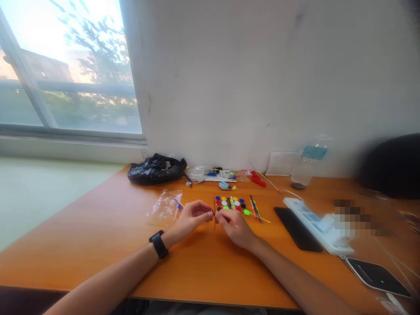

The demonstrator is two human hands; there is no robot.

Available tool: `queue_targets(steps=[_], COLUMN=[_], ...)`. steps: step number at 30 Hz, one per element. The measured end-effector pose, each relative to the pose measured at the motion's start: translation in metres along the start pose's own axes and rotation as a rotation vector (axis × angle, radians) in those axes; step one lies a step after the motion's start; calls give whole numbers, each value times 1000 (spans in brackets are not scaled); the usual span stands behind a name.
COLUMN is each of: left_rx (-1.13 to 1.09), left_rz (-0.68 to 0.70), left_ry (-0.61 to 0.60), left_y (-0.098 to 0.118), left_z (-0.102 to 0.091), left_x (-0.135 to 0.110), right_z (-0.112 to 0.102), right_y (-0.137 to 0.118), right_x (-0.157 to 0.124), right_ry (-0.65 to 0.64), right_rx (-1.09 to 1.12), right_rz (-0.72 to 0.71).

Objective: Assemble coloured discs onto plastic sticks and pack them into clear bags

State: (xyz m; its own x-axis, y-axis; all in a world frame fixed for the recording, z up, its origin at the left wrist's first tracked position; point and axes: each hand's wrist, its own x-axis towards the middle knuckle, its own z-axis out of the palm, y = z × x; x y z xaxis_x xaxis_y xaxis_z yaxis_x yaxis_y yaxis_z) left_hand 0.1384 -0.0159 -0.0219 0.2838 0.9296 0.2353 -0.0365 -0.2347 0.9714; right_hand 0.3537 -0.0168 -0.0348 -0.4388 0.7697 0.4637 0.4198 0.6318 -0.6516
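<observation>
My left hand (192,218) and my right hand (234,226) meet over the orange table (108,227), fingertips pinched together on one small dark piece (214,214) with a thin stick hanging below it. Just beyond my fingers lie several small coloured discs (231,203) in rows, with thin coloured sticks (256,211) to their right. A black watch sits on my left wrist. A clear plastic bag (166,206) lies just left of my left hand.
A black plastic bag (156,169) and small packets lie at the back by the wall. A water bottle (306,164), a white power strip (315,223), a black phone (298,234) and another phone (377,276) occupy the right side. A window is at the left.
</observation>
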Motion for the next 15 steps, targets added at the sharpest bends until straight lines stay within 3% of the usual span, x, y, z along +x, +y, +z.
queue_targets(steps=[10,15], left_rx=[146,122], left_rz=[80,113], left_ry=[-47,-66], left_y=[1,-9], left_z=[1,0], left_x=[-1,1], right_z=[2,1], right_y=[1,-3], right_x=[1,1], right_ry=[-40,-65], right_rx=[-37,-33], right_rz=[46,63])
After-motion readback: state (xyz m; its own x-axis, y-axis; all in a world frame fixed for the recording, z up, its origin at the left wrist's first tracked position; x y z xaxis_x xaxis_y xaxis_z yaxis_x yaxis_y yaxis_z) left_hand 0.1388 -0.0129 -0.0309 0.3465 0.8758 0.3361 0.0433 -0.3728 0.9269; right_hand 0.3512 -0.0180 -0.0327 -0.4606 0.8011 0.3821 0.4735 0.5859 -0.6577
